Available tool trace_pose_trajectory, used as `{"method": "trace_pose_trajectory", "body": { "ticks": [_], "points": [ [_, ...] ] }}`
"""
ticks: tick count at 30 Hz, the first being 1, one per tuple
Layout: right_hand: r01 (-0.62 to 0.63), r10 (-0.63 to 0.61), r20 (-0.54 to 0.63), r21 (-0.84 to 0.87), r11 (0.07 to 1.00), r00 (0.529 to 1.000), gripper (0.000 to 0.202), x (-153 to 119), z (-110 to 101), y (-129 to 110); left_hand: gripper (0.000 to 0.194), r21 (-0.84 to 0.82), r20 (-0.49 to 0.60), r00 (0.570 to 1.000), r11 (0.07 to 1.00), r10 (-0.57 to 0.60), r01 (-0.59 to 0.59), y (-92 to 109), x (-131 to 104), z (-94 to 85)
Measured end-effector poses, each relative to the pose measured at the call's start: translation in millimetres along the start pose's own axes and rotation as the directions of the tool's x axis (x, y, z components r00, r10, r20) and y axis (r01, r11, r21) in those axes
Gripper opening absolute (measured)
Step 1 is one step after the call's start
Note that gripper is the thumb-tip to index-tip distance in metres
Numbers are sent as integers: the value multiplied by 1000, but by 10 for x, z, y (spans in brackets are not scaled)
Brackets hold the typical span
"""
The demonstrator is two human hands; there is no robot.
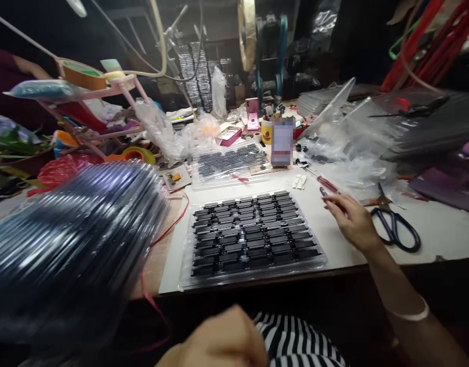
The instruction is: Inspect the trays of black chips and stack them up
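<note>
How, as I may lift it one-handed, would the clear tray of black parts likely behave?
The tray may flex if lifted by one edge, as it looks like thin plastic. The black parts could shift when tilted, since they look like separate pieces. Tipping seems unlikely: it lies broad and flat.

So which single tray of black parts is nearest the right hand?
The front tray, left of that hand; the back tray lies farther off, near the yellow mug.

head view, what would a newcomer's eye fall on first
Probably the clear tray of black parts, front and centre on the white tabletop. Next, the big glossy stack filling the lower left, then the dark-handled scissors lying at the right.
</note>
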State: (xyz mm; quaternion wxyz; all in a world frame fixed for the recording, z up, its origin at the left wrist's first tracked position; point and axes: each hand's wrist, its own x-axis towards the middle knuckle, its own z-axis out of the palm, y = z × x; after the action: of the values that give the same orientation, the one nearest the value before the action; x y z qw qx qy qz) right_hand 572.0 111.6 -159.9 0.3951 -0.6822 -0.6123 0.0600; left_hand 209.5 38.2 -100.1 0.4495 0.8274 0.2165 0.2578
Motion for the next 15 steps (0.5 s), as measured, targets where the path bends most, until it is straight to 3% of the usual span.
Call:
{"method": "trace_pose_trajectory", "body": {
  "ticks": [1,2,4,5,6,7,10,13,15],
  "points": [
    [-79,80,7,184,980,997,29,-146,41,-33,32,42,-128,989,996,-69,75,-61,13,-78],
    [-171,169,34,331,928,985,32,-280,96,-62,36,75,-269,953,983,-142,167,-148,38,-157],
    [-306,297,103,518,799,949,36,-496,223,-124,46,100,-580,761,901,-292,422,-378,108,-304],
    [-343,333,127,569,747,934,38,-572,284,-159,54,64,-636,690,868,-345,493,-503,145,-361],
    [-360,352,138,606,710,926,39,-627,335,-198,62,35,-647,659,848,-384,528,-621,182,-399],
    [-364,361,141,634,682,922,40,-662,373,-238,67,18,-652,641,837,-406,547,-722,216,-417],
    [-354,365,136,683,639,921,42,-682,410,-339,75,16,-627,656,836,-419,549,-872,306,-361],
    [-367,371,155,698,615,916,43,-660,382,-368,76,-7,-584,688,851,-430,526,-827,366,-287],
    [-378,376,171,712,592,911,42,-657,366,-354,75,-62,-602,670,862,-434,503,-771,395,-329]
  ]
}}
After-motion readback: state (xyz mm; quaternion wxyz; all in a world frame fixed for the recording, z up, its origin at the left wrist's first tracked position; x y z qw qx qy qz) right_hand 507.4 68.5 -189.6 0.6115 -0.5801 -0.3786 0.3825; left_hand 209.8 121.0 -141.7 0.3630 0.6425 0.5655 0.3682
